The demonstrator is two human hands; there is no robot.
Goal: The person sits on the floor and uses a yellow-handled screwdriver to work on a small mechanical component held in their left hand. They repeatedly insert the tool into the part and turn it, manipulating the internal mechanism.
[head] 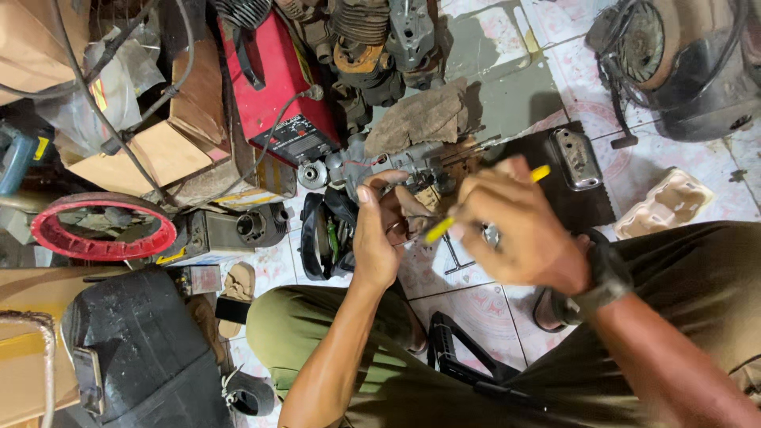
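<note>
Over crowded tiled floor (507,32), right hand (519,230) gripping yellow screwdriver (444,226), left hand (376,238) clasping grey engine part (372,162)

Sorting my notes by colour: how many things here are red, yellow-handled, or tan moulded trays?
Red ring: 1
Red box: 1
Yellow-handled tool, in the right hand: 1
Tan moulded tray: 1
Total: 4

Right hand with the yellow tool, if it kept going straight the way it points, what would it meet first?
Probably the left hand: the right hand aims its yellow tool down-left at the small part held there, though depth is unclear.
</note>
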